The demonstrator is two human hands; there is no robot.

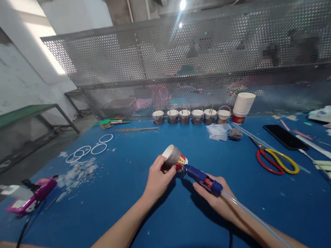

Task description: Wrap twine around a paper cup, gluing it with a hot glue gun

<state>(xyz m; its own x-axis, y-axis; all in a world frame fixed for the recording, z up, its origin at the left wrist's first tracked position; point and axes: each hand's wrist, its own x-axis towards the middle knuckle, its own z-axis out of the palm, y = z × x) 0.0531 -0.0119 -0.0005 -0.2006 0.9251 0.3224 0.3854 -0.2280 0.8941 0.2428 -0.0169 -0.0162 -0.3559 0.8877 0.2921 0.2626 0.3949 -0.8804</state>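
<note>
My left hand (pixel 157 175) is closed round a paper cup (pixel 172 154), tilted on its side above the blue table. Grey cord wraps part of the cup, and its red and yellow print shows towards the base. A blue hot glue gun (pixel 200 178) is gripped in my right hand (pixel 220 198), its nozzle at the cup's printed side. Whether the nozzle touches the cup, I cannot tell. From the gun's back end a long clear glue stick (pixel 252 214) runs over my right forearm.
Several cord-wrapped cups with handles (pixel 197 116) line the back, beside stacked paper cups (pixel 244 105). Scissors (pixel 277 161), a phone (pixel 286 136) and a ball of grey cord (pixel 235 134) lie right. White rings (pixel 99 149) and a pink power strip (pixel 36 195) are left. A perforated metal screen (pixel 198 53) stands behind.
</note>
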